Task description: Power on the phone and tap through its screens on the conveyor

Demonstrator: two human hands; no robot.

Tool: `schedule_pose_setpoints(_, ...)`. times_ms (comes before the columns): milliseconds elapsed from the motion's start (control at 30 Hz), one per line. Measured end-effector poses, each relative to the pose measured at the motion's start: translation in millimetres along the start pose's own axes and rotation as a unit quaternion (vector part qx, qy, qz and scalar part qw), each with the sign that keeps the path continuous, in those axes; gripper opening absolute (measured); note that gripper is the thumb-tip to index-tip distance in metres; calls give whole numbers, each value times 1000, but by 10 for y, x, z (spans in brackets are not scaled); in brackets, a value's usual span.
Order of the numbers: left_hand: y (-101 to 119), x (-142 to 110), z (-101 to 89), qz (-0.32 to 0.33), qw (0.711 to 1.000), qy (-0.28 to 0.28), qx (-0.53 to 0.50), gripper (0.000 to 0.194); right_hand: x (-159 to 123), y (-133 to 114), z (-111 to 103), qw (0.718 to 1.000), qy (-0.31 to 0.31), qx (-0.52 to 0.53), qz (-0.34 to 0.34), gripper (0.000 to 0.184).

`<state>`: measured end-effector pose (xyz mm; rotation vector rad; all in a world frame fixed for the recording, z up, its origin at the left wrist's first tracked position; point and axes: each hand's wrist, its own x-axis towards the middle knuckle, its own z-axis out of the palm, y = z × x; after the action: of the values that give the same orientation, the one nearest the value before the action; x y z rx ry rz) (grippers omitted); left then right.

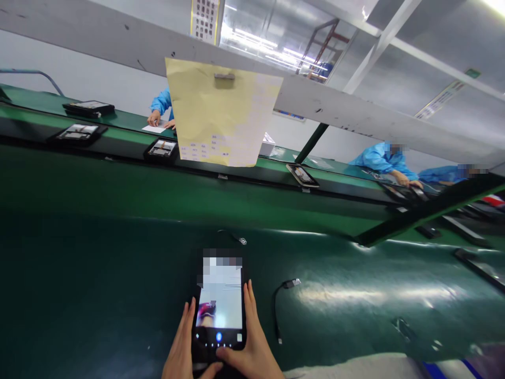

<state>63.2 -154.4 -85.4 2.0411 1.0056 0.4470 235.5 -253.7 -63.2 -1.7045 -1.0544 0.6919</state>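
A black tablet point(219, 295) is held upright over the green bench, its lit screen showing a camera picture with a row of buttons below. Along its left edge lie the fingers of my left hand point(180, 342), thumb at the bottom. My right hand point(254, 339) grips the opposite edge, and its thumb rests on the lower part of the screen. To the right of the tablet, a short black cable point(276, 310) with a metal plug lies on the bench. Another small cable end point(241, 240) sits just beyond the tablet's top.
Behind the green bench point(98, 273) runs a conveyor with opened devices point(161, 149) and a tablet point(302, 175) on it. A yellowed paper sheet point(223, 116) hangs ahead. A green post point(430, 210) slants at right. Co-workers in blue sleeves point(379, 158) work across the line.
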Motion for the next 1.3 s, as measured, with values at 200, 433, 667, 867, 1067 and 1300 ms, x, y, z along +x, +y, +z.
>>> schedule_pose_setpoints(200, -24, -4, 14, 25, 1000, 11, 12, 97, -14, -32, -33, 998, 10, 56, 31, 110)
schedule_pose_setpoints(433, -38, -4, 33, 36, 999, 23, 20, 103, -16, 128, -25, 994, 88, 56, 35, 58)
schedule_pose_setpoints(667, -49, 3, 25, 46, 998, 18, 25, 105, 17, 178, 28, 990, 138, 14, 31, 55)
schedule_pose_setpoints(867, -34, 1, 24, 36, 999, 21, 28, 104, 54, 198, -9, 986, 164, -19, 21, 47)
schedule_pose_setpoints(1067, -45, 3, 32, 20, 1000, 9, 16, 106, 124, 145, 12, 974, 213, -71, -31, 38)
schedule_pose_setpoints(1300, 2, 5, -9, -21, 1000, -13, 0, 94, -9, -131, 16, 973, 173, -123, -94, 32)
